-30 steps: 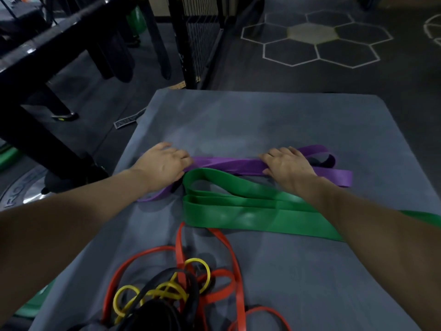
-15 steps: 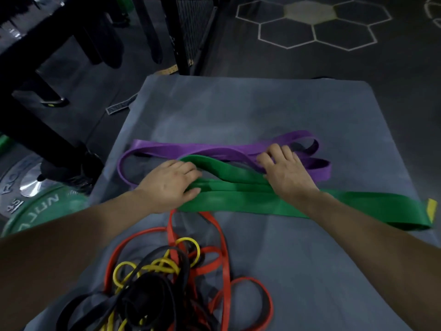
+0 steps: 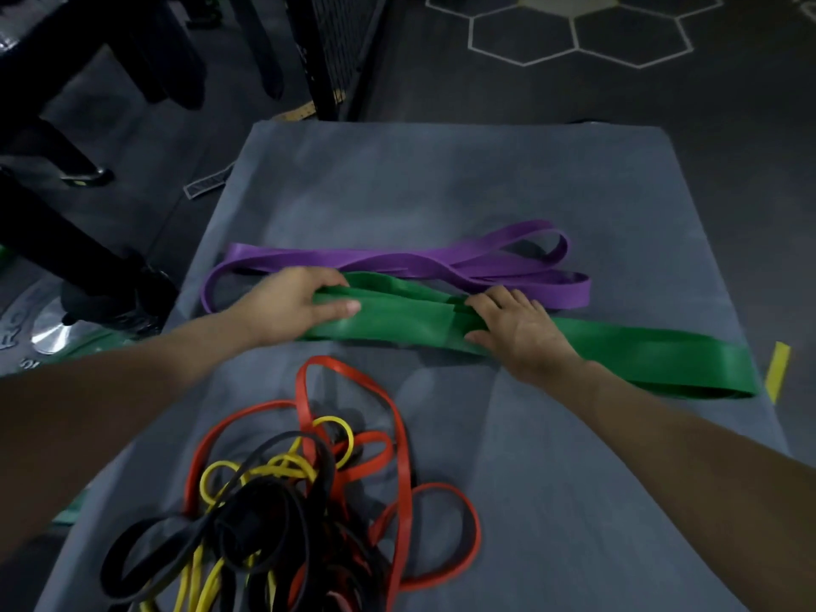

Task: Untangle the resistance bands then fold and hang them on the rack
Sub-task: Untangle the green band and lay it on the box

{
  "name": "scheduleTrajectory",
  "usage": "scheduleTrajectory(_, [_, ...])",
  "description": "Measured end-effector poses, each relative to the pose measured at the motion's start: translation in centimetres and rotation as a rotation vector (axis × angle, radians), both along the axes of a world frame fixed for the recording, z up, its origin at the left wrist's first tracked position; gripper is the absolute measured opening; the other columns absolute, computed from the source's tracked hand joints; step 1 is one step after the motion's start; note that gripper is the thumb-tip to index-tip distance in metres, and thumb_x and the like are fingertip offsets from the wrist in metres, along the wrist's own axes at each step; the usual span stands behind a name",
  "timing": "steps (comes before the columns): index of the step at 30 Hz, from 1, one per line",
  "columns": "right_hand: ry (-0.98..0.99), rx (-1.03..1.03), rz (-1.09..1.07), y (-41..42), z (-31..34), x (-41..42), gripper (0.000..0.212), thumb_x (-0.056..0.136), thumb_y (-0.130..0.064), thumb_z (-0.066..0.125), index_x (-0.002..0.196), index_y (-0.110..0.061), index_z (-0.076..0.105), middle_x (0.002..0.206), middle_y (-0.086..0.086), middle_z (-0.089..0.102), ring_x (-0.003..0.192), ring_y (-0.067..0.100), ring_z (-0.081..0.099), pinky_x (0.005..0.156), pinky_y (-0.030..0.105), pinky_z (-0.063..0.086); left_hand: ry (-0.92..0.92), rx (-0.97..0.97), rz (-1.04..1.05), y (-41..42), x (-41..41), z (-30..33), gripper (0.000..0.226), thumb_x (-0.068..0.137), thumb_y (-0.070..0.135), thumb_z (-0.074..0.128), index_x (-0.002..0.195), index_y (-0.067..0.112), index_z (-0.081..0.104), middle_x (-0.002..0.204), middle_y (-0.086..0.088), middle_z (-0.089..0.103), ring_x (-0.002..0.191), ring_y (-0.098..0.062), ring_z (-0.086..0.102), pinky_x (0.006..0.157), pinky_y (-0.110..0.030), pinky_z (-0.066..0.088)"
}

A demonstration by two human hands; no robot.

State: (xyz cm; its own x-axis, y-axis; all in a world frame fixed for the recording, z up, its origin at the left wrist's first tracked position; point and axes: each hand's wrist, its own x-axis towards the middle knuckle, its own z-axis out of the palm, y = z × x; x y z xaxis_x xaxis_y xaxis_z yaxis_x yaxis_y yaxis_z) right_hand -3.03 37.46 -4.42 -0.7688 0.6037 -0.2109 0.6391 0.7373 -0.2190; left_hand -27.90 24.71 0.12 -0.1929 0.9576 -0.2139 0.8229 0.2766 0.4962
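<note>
A grey padded worktop stands on a dark gym floor marked with white hexagon outlines, with a black metal rack frame to its left. The wide green rubber resistance band lies across the middle, the left hand gripping its folded left end with curled fingers and the right hand pressed flat and open on its middle. The flat purple rubber band lies just beyond it, and a tangle of red, yellow and black bands sits nearer the person.
</note>
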Motion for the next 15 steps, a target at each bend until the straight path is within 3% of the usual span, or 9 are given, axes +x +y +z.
scheduleTrajectory(3, [0.07,-0.022,-0.019,1.0,0.5,-0.3,0.042,0.098,-0.032,0.041,0.139,-0.021,0.038,0.131,0.007,0.045,0.119,0.028,0.041,0.099,0.039,0.035,-0.288,-0.036,0.147,2.0,-0.9,1.5,0.011,0.077,0.032,0.074,0.073,0.023,0.071,0.072,0.003,0.068,0.068,-0.003,0.057,0.068,-0.019,0.047])
scheduleTrajectory(5, [0.067,-0.035,-0.017,1.3,0.5,-0.4,0.041,0.1,-0.03,0.037,0.14,-0.025,0.038,0.128,0.005,0.045,0.118,0.027,0.041,0.098,0.04,0.035,-0.44,-0.084,0.233,3.0,-1.2,2.2,0.019,0.078,0.018,0.073,0.059,0.021,0.074,0.06,0.006,0.067,0.055,-0.002,0.058,0.055,-0.012,0.047])
scheduleTrajectory(7, [0.056,-0.05,-0.007,1.5,0.4,-0.6,0.041,0.1,-0.029,0.035,0.141,-0.027,0.037,0.126,0.004,0.045,0.117,0.026,0.041,0.099,0.042,0.035,-0.52,-0.138,0.292,3.8,-1.3,2.3,0.012,0.073,0.02,0.077,0.061,0.016,0.075,0.062,0.0,0.068,0.055,-0.009,0.06,0.055,-0.015,0.049])
scheduleTrajectory(8, [0.049,-0.049,-0.007,1.6,0.3,-0.6,0.041,0.1,-0.029,0.035,0.141,-0.027,0.036,0.125,0.004,0.045,0.117,0.026,0.041,0.099,0.042,0.036,-0.446,-0.165,0.286,4.0,-1.4,2.1,0.014,0.07,0.026,0.08,0.068,0.012,0.075,0.066,-0.003,0.067,0.059,-0.012,0.059,0.059,-0.019,0.048])
scheduleTrajectory(10, [0.02,-0.026,-0.009,1.9,-0.1,-0.5,0.041,0.101,-0.027,0.034,0.142,-0.027,0.036,0.122,0.005,0.044,0.114,0.026,0.041,0.097,0.042,0.037,-0.115,-0.222,0.185,4.2,-1.9,0.9,0.028,0.071,0.035,0.079,0.08,0.009,0.073,0.073,-0.005,0.064,0.07,-0.015,0.058,0.067,-0.024,0.043])
scheduleTrajectory(12, [0.01,0.001,-0.026,2.0,-0.5,-0.4,0.04,0.101,-0.025,0.035,0.141,-0.025,0.04,0.119,0.006,0.044,0.11,0.025,0.041,0.094,0.04,0.039,0.143,-0.177,0.086,3.9,-2.0,-0.8,0.031,0.072,0.036,0.077,0.086,0.01,0.07,0.084,-0.005,0.057,0.093,-0.021,0.055,0.079,-0.025,0.036])
scheduleTrajectory(15, [0.019,0.009,-0.067,2.0,-0.9,-0.5,0.037,0.101,-0.026,0.034,0.135,-0.019,0.046,0.121,0.007,0.045,0.112,0.026,0.04,0.094,0.04,0.039,0.213,-0.067,0.136,2.6,-1.7,-3.0,0.032,0.069,0.032,0.079,0.091,0.012,0.068,0.102,-0.007,0.038,0.114,-0.026,0.037,0.094,-0.025,0.024])
